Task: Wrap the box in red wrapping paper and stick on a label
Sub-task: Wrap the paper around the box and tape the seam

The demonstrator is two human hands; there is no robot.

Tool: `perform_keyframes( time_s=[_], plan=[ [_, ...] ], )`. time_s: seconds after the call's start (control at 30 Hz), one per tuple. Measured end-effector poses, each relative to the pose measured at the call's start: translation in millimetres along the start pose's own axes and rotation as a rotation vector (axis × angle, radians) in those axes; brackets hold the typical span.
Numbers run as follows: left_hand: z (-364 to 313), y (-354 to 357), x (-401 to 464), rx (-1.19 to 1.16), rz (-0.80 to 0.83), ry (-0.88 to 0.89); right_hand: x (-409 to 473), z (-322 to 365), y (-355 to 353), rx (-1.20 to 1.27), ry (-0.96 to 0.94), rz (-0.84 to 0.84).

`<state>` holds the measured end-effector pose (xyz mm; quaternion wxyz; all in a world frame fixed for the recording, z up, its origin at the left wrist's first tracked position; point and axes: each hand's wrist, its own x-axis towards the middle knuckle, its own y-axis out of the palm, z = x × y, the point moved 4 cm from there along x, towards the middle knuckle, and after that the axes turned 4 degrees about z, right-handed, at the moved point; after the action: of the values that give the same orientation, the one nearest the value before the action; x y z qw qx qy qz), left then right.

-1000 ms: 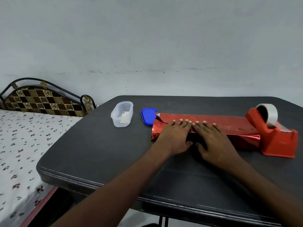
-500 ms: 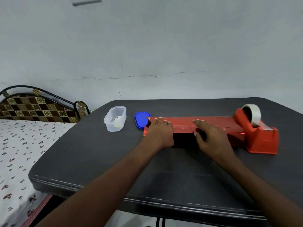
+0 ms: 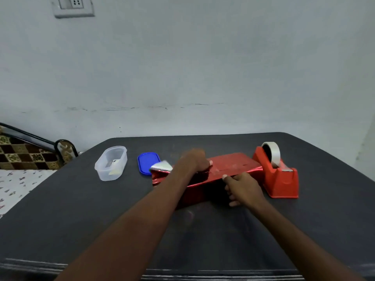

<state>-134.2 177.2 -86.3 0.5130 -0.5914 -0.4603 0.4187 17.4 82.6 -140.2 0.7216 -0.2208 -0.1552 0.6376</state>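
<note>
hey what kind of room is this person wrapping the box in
Most likely a bedroom at home: a bed with a floral sheet and a patterned headboard stands beside the dark table, and a wall socket is set in the plain painted wall.

A pale grey wall [image 3: 203, 57] faces me, a socket [image 3: 73, 6] high on its left. My dark desk [image 3: 60, 209] stands beside a bed [image 3: 14, 185] with a patterned headboard [image 3: 24, 155].

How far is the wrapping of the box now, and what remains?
Done: red wrapping paper covers the box's top and front. In hand: the left hand and right hand hold the parcel. Left: the paper's left end hangs open; no label shows on it.
</note>
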Motion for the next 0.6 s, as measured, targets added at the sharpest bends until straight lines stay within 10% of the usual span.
perform_keyframes(
  time_s=[0.27,0.6],
  plan=[
    [35,12,-16,-0.609,0.270,-0.146,28,-1,-19,0.153,0.166,0.076],
    [31,-39,-26,-1.142,-0.010,0.055,46,48,-55,0.424,-0.170,0.040]
  ],
)
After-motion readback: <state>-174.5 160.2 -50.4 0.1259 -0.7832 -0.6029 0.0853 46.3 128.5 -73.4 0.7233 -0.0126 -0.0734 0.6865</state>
